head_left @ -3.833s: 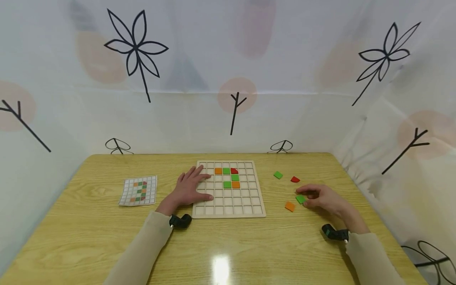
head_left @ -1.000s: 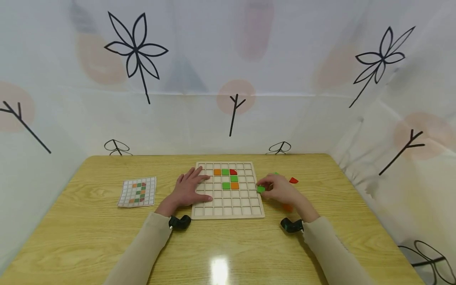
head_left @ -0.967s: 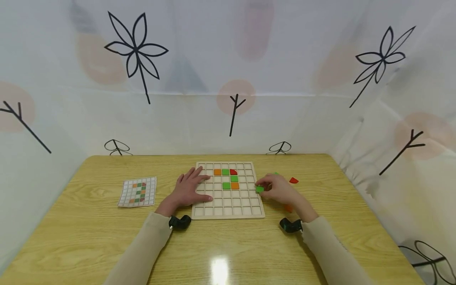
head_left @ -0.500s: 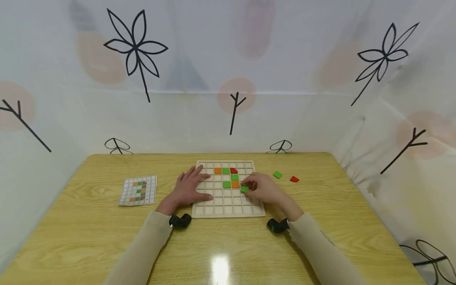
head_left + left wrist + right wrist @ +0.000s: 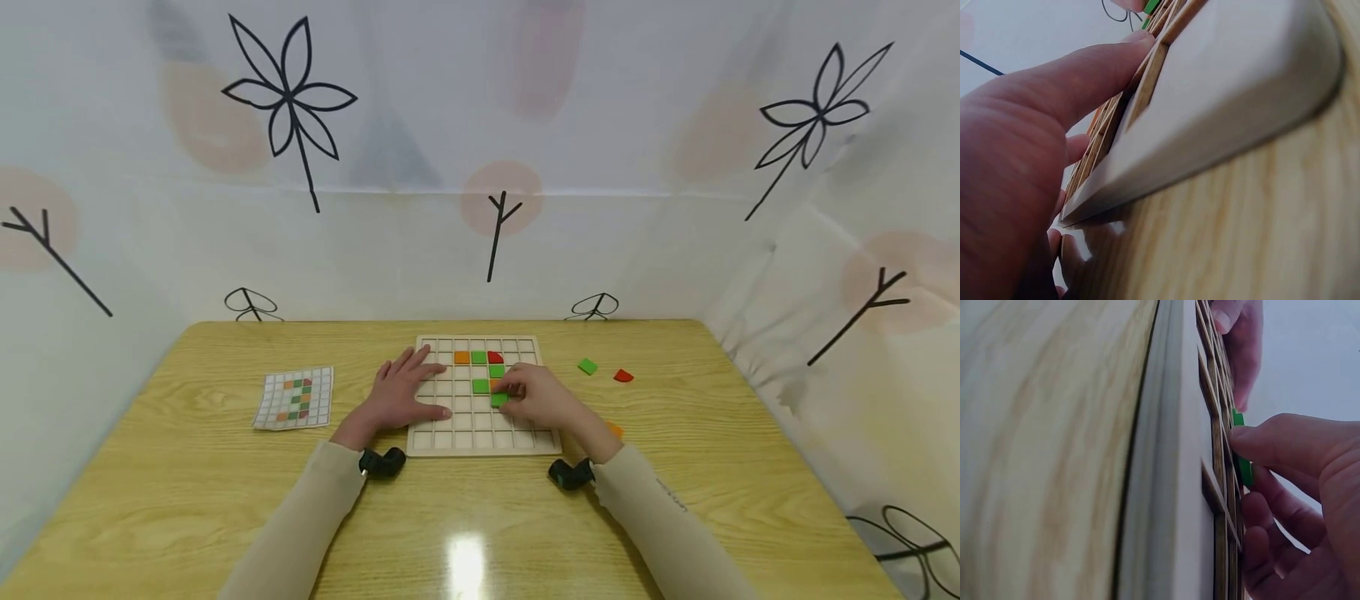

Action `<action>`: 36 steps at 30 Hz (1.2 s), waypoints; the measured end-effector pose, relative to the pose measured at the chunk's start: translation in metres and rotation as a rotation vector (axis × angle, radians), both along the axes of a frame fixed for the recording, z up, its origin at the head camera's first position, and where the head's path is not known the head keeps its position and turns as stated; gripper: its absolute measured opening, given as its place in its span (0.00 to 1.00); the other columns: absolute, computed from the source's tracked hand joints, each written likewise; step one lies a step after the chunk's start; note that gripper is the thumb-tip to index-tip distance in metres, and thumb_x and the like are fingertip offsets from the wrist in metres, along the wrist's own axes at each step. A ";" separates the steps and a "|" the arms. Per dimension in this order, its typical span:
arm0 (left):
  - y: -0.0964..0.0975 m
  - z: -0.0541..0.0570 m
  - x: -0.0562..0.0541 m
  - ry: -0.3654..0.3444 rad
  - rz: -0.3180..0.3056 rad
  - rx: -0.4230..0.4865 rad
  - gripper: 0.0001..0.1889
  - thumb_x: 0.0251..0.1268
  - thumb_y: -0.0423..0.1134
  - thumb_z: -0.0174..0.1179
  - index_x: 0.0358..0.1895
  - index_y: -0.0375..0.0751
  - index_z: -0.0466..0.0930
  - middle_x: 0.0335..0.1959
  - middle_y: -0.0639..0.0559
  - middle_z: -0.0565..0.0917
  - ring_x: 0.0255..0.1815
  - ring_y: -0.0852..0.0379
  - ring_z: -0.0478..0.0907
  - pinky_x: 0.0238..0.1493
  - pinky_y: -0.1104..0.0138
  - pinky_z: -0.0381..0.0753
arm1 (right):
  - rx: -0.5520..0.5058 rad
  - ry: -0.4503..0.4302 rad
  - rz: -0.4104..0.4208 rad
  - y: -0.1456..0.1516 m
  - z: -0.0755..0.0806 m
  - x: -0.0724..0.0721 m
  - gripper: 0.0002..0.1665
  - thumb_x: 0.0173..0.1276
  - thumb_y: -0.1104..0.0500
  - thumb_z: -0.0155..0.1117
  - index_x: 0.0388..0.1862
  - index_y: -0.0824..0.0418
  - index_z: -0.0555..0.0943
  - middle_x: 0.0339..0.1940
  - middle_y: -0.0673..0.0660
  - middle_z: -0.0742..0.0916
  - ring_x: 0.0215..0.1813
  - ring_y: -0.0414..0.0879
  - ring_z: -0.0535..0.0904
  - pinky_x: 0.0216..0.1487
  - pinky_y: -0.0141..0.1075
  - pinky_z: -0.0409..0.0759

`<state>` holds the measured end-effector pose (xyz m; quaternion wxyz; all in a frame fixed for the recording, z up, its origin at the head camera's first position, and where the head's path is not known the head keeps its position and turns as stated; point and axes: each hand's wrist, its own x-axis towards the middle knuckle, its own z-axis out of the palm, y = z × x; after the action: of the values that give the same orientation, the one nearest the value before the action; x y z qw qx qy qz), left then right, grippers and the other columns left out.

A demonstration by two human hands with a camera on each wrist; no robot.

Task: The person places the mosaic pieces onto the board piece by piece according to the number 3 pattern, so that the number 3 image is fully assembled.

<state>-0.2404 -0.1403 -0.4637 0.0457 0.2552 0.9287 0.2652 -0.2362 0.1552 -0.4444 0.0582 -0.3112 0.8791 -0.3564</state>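
My left hand (image 5: 397, 393) lies spread over the left edge of a pale wooden grid board (image 5: 465, 452). Its thumb rests on the board's rim and grid in the left wrist view. My right hand (image 5: 542, 396) pinches a green square tile (image 5: 498, 401) between thumb and finger over the grid, just below an orange tile that the fingers partly cover. In the right wrist view the green tile (image 5: 1245, 470) sits at the grid's surface. In the cells above are an orange tile (image 5: 462, 357), green tiles (image 5: 478, 357) and a red rounded tile (image 5: 495, 357).
Right of the board lie a loose green tile (image 5: 587, 367), a red rounded tile (image 5: 623, 376) and an orange tile (image 5: 615, 430), partly hidden by my right wrist. A paper pattern card (image 5: 294, 398) with a coloured grid lies to the left on the wooden table (image 5: 187, 467).
My right hand picked up a green tile from the table at right and carried it left over the board, to the cell below the orange tile. My left hand has stayed put.
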 end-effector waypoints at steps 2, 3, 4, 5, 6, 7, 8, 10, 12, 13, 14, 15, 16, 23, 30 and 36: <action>0.001 0.000 0.000 0.000 -0.001 0.004 0.40 0.60 0.62 0.67 0.73 0.50 0.69 0.81 0.45 0.47 0.81 0.41 0.37 0.72 0.38 0.36 | -0.003 -0.021 -0.005 0.001 -0.001 -0.001 0.14 0.62 0.65 0.72 0.48 0.60 0.87 0.42 0.51 0.83 0.37 0.43 0.75 0.38 0.36 0.76; 0.001 0.000 0.000 -0.002 0.000 0.006 0.40 0.59 0.62 0.67 0.73 0.50 0.69 0.81 0.45 0.47 0.81 0.41 0.37 0.72 0.38 0.36 | -0.008 -0.035 -0.007 0.001 -0.002 -0.002 0.15 0.62 0.64 0.72 0.48 0.59 0.87 0.42 0.51 0.83 0.37 0.43 0.74 0.38 0.36 0.75; 0.001 0.000 0.000 -0.003 0.000 0.007 0.40 0.59 0.62 0.67 0.73 0.50 0.69 0.81 0.45 0.47 0.81 0.41 0.37 0.72 0.38 0.36 | -0.015 -0.049 -0.010 0.001 -0.003 -0.002 0.15 0.63 0.64 0.73 0.49 0.59 0.87 0.42 0.51 0.83 0.37 0.44 0.73 0.38 0.36 0.74; 0.001 0.000 0.000 -0.003 0.001 0.006 0.40 0.59 0.62 0.67 0.73 0.50 0.69 0.82 0.45 0.47 0.81 0.41 0.37 0.72 0.38 0.36 | -0.021 -0.063 -0.013 0.002 -0.003 -0.003 0.15 0.63 0.64 0.73 0.49 0.58 0.87 0.42 0.51 0.83 0.38 0.44 0.73 0.38 0.35 0.73; 0.001 0.000 -0.001 -0.003 0.002 0.003 0.40 0.59 0.62 0.67 0.73 0.50 0.69 0.82 0.45 0.47 0.81 0.41 0.37 0.72 0.38 0.36 | -0.027 -0.076 -0.016 0.002 -0.004 -0.004 0.15 0.63 0.64 0.73 0.49 0.58 0.87 0.42 0.50 0.83 0.38 0.45 0.72 0.38 0.35 0.72; 0.001 0.000 -0.001 -0.001 0.002 0.003 0.40 0.59 0.62 0.67 0.73 0.50 0.69 0.81 0.45 0.47 0.81 0.41 0.37 0.72 0.38 0.36 | -0.032 -0.089 -0.018 0.003 -0.004 -0.004 0.15 0.63 0.64 0.73 0.49 0.58 0.87 0.42 0.50 0.83 0.38 0.46 0.71 0.38 0.36 0.71; 0.001 -0.001 -0.001 0.000 0.003 0.000 0.41 0.59 0.62 0.66 0.73 0.50 0.68 0.82 0.44 0.47 0.81 0.41 0.37 0.72 0.38 0.37 | -0.038 -0.099 -0.018 0.003 -0.005 -0.005 0.15 0.63 0.64 0.73 0.50 0.58 0.87 0.42 0.51 0.83 0.39 0.46 0.71 0.38 0.36 0.71; 0.000 -0.001 -0.001 0.004 0.005 -0.003 0.41 0.59 0.62 0.66 0.73 0.50 0.68 0.81 0.44 0.47 0.81 0.41 0.37 0.72 0.38 0.37 | -0.046 -0.123 -0.020 0.004 -0.005 -0.006 0.15 0.64 0.63 0.73 0.50 0.57 0.87 0.42 0.51 0.82 0.39 0.47 0.70 0.38 0.36 0.70; 0.000 -0.001 -0.001 0.003 0.008 -0.001 0.41 0.59 0.62 0.67 0.73 0.50 0.68 0.81 0.45 0.47 0.81 0.41 0.37 0.72 0.38 0.37 | -0.054 -0.142 -0.019 0.004 -0.006 -0.007 0.15 0.64 0.62 0.73 0.50 0.57 0.87 0.42 0.51 0.82 0.38 0.47 0.70 0.38 0.36 0.69; 0.000 0.000 0.000 0.002 0.008 0.003 0.41 0.59 0.62 0.67 0.73 0.49 0.69 0.81 0.45 0.47 0.81 0.41 0.37 0.72 0.38 0.37 | -0.058 -0.151 -0.017 0.005 -0.006 -0.008 0.15 0.64 0.62 0.73 0.50 0.57 0.87 0.41 0.51 0.82 0.38 0.47 0.70 0.38 0.36 0.69; 0.000 0.000 0.000 0.002 0.009 0.003 0.40 0.59 0.62 0.67 0.73 0.50 0.69 0.81 0.45 0.47 0.81 0.41 0.37 0.72 0.38 0.37 | -0.065 -0.160 -0.015 0.005 -0.006 -0.008 0.15 0.64 0.62 0.73 0.50 0.57 0.87 0.41 0.51 0.82 0.38 0.47 0.70 0.38 0.36 0.69; 0.000 0.000 0.000 0.002 0.009 0.006 0.40 0.59 0.62 0.67 0.73 0.49 0.69 0.81 0.44 0.47 0.81 0.41 0.37 0.72 0.37 0.37 | -0.071 -0.170 -0.015 0.005 -0.007 -0.009 0.15 0.64 0.62 0.73 0.50 0.57 0.87 0.41 0.51 0.82 0.38 0.48 0.70 0.38 0.36 0.69; 0.000 0.000 0.000 0.001 0.009 0.008 0.40 0.59 0.62 0.67 0.73 0.49 0.69 0.81 0.45 0.48 0.81 0.41 0.37 0.72 0.37 0.37 | -0.076 -0.178 -0.015 0.006 -0.007 -0.009 0.15 0.64 0.62 0.73 0.50 0.57 0.87 0.41 0.51 0.82 0.38 0.47 0.70 0.38 0.36 0.69; 0.001 -0.003 -0.001 0.006 0.005 -0.007 0.41 0.59 0.63 0.66 0.73 0.50 0.68 0.82 0.45 0.47 0.81 0.41 0.38 0.72 0.37 0.37 | -0.092 -0.207 -0.016 0.008 -0.009 -0.009 0.15 0.65 0.62 0.72 0.51 0.57 0.86 0.42 0.51 0.82 0.39 0.48 0.71 0.39 0.36 0.71; 0.001 -0.003 -0.001 0.005 0.004 -0.009 0.40 0.60 0.62 0.66 0.74 0.50 0.68 0.82 0.45 0.47 0.81 0.41 0.37 0.72 0.38 0.37 | -0.089 -0.204 -0.022 0.009 -0.010 -0.008 0.13 0.67 0.63 0.70 0.50 0.57 0.86 0.41 0.51 0.82 0.38 0.48 0.71 0.39 0.36 0.70; 0.001 -0.001 0.001 0.010 0.004 -0.001 0.40 0.60 0.62 0.67 0.73 0.49 0.69 0.81 0.44 0.48 0.81 0.40 0.38 0.72 0.37 0.38 | -0.094 -0.194 -0.013 0.008 -0.010 -0.008 0.12 0.67 0.63 0.70 0.49 0.57 0.87 0.40 0.52 0.82 0.37 0.48 0.70 0.38 0.36 0.69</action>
<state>-0.2394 -0.1393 -0.4650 0.0408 0.2545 0.9296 0.2633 -0.2442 0.1636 -0.4544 0.1260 -0.2717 0.8537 -0.4259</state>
